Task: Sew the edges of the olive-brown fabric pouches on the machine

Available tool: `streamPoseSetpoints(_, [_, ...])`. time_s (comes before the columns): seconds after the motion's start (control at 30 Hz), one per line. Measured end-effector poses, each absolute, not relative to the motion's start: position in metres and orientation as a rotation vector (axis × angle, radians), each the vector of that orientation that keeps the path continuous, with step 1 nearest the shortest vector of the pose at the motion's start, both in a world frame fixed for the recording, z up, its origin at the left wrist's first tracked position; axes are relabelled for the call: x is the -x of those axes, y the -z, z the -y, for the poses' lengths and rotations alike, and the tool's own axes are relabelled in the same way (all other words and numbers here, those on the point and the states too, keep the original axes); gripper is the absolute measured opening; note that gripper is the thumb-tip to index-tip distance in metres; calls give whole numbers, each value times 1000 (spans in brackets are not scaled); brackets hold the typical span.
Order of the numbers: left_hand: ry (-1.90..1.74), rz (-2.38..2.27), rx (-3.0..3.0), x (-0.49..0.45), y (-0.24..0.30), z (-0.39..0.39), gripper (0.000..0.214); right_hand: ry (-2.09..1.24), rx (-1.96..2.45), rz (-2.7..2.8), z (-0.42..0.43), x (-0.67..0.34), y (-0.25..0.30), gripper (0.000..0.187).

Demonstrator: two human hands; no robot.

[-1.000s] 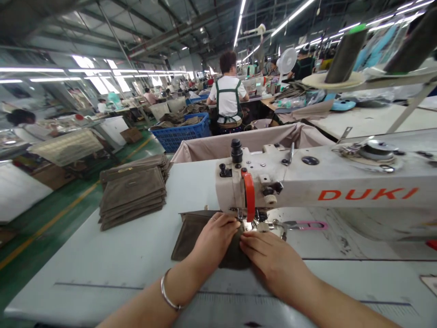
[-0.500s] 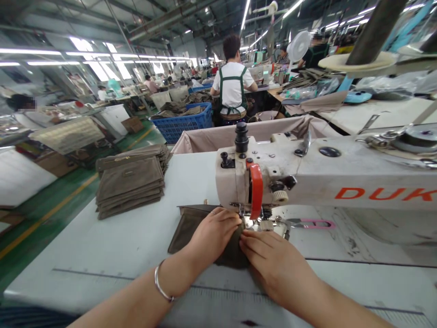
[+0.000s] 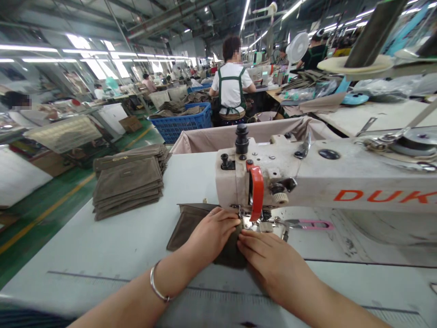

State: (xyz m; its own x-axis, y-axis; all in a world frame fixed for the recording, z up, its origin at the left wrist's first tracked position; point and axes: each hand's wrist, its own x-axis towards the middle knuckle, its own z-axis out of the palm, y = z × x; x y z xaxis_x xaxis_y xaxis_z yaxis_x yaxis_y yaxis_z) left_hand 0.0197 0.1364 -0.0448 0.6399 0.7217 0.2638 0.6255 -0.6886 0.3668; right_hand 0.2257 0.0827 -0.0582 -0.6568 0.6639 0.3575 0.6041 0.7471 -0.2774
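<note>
A dark brown fabric piece lies on the machine bed, with its right edge at the presser foot and needle area of a white sewing machine. My left hand presses on the fabric just left of the needle, fingers together and curled, thumb tip hidden. On the front right edge of the same piece, my right hand has its fingertips closed on the cloth. An orange guard hangs in front of the needle, which I cannot make out. Thread snips with a pink handle lie right of the foot.
A stack of brown fabric pieces sits on the table's left side. Behind the machine is a cloth-lined bin, then a blue basket of fabric. A co-worker sits further ahead, back turned. A printed ruler runs along the front edge.
The view has shifted very slightly. Both hands and the fabric piece stay in nearly the same place at the needle.
</note>
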Motion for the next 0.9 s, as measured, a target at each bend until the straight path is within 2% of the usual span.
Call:
streamPoseSetpoints(0.03, [-532,-1095,-2617,-18,42,-132,26,-246,951,2535,-82,-233,49,44])
streamPoseSetpoints(0.13, [-401,-1032,-2620,-9,34,-115,61,-454,1048,2602,-80,-260,21,64])
streamPoseSetpoints(0.17, [-372,-996,-2631,-6,33,-109,63,-475,1080,2610,-81,-268,16,67])
streamPoseSetpoints(0.23, [-354,-942,-2652,-3,32,-100,50,-475,1166,2597,-86,-276,17,58])
streamPoseSetpoints(0.3, [-395,-931,-2659,-3,33,-95,36,-365,1308,2524,-95,-272,30,31])
streamPoseSetpoints(0.37, [-462,-947,-2647,-6,34,-93,34,-141,1466,2391,-105,-262,47,13])
streamPoseSetpoints(0.5, [-523,-986,-2630,-13,38,-93,42,58,1508,2303,-109,-248,64,21])
streamPoseSetpoints(0.63, [-671,-1043,-2434,-11,37,-98,29,-166,1064,2395,-91,-249,53,13])
streamPoseSetpoints(0.7, [-778,-1080,-2342,-8,35,-102,28,-323,862,2457,-82,-247,46,20])
streamPoseSetpoints(0.77, [-810,-1052,-2385,-6,33,-104,31,-440,790,2499,-77,-242,42,30])
streamPoseSetpoints(0.9, [-612,-846,-2741,-11,33,-103,36,-549,789,2515,-77,-235,42,28])
